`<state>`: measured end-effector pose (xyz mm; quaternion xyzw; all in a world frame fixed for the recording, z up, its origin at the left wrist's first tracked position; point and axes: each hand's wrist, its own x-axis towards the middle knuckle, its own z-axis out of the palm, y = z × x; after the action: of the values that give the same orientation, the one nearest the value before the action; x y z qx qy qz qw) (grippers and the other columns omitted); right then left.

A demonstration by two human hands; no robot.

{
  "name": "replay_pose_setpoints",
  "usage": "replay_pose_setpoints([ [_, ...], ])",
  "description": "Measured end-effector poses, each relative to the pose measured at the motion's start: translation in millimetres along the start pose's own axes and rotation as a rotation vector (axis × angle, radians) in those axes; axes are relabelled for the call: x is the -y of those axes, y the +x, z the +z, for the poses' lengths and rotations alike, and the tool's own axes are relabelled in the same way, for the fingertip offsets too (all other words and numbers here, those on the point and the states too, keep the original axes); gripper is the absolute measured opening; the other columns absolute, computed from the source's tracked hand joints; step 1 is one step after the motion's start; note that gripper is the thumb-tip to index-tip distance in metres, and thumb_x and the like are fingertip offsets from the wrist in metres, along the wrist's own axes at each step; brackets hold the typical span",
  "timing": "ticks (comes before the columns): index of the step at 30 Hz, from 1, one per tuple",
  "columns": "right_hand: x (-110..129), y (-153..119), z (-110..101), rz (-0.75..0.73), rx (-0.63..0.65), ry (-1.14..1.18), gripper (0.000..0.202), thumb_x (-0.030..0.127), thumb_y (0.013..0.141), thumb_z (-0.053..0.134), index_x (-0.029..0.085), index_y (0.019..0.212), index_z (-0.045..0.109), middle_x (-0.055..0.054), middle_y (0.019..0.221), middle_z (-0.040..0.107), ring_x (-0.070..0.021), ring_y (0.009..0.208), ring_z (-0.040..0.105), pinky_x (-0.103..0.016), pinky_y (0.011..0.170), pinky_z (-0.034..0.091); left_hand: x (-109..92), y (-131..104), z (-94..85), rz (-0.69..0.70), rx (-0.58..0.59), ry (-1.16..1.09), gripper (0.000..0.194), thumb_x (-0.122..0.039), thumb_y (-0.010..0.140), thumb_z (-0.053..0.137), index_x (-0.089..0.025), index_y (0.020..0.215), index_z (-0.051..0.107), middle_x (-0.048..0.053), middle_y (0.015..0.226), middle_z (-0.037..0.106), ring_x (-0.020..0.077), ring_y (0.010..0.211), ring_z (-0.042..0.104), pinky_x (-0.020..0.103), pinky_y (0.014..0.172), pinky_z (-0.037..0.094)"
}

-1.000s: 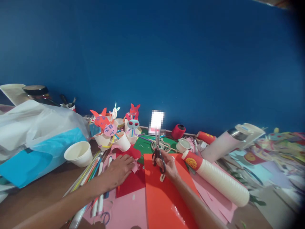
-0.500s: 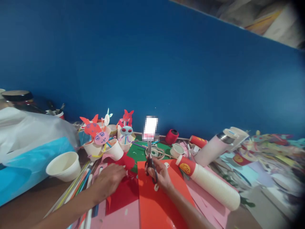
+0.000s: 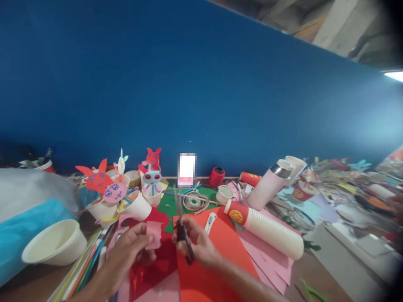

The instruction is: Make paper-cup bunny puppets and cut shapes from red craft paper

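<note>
Between the thumb and fingers of my left hand is a small piece of pink paper, raised over dark red paper. My right hand grips a pair of scissors by the dark handles, blades pointing up and away from me; the blades are blurred. Under my right hand lies an orange-red sheet. A white box cutter rests on that sheet, just beyond the right hand.
Left are paper cups with paper animal faces, an empty white bowl and coloured sticks. A stack of cups and a flask lie right. A pixelated bright screen stands by the blue wall. At the far right edge, part of another hand shows.
My left hand has picked up the small pink paper piece from the sheets and raised it. The scissors stay in my right hand, and the view has turned slightly right.
</note>
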<state>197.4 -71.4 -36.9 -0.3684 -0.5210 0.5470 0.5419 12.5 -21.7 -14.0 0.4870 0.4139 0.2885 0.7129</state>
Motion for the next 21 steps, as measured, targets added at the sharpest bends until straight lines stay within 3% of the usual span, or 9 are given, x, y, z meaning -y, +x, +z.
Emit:
replay_pose_setpoints([
  [3, 3, -3, 8, 0.001, 0.023, 0.159, 0.045, 0.043, 0.069, 0.064, 0.021, 0.102, 0.043, 0.0, 0.073, 0.053, -0.0123, 0.064, 0.048, -0.023, 0.058, 0.037, -2, -8, 6.8, -0.047, 0.013, -0.068, 0.011, -0.025, 0.072, 0.055, -0.019, 0.074, 0.046, -0.002, 0.058, 0.062, 0.0141, 0.053, 0.06, 0.021, 0.047, 0.042],
  [8, 5, -8, 12, -0.029, 0.105, 0.089, 0.048, 0.058, 0.073, 0.051, 0.02, 0.101, 0.044, -0.004, 0.081, 0.051, -0.0143, 0.068, 0.046, -0.028, 0.066, 0.037, 1, -13, 11.2, -0.046, 0.028, -0.119, 0.008, -0.024, 0.075, 0.049, -0.019, 0.082, 0.049, -0.001, 0.064, 0.062, 0.014, 0.052, 0.06, 0.021, 0.044, 0.041],
  [12, 10, -11, 16, 0.043, 0.161, 0.023, 0.042, 0.052, 0.076, 0.053, 0.021, 0.101, 0.041, -0.002, 0.082, 0.048, -0.0126, 0.067, 0.044, -0.028, 0.067, 0.037, 1, -15, 12.4, -0.011, 0.06, -0.168, 0.006, -0.025, 0.077, 0.05, -0.019, 0.076, 0.05, -0.001, 0.059, 0.061, 0.0119, 0.051, 0.058, 0.019, 0.044, 0.04],
  [21, -2, -14, 12, -0.009, 0.024, -0.072, 0.036, 0.044, 0.08, 0.051, 0.019, 0.104, 0.042, -0.002, 0.075, 0.052, -0.0153, 0.068, 0.049, -0.028, 0.062, 0.039, -6, -13, 12.0, 0.066, -0.016, -0.24, 0.011, -0.021, 0.074, 0.053, -0.017, 0.084, 0.054, -0.002, 0.066, 0.056, 0.0111, 0.06, 0.054, 0.023, 0.056, 0.043],
])
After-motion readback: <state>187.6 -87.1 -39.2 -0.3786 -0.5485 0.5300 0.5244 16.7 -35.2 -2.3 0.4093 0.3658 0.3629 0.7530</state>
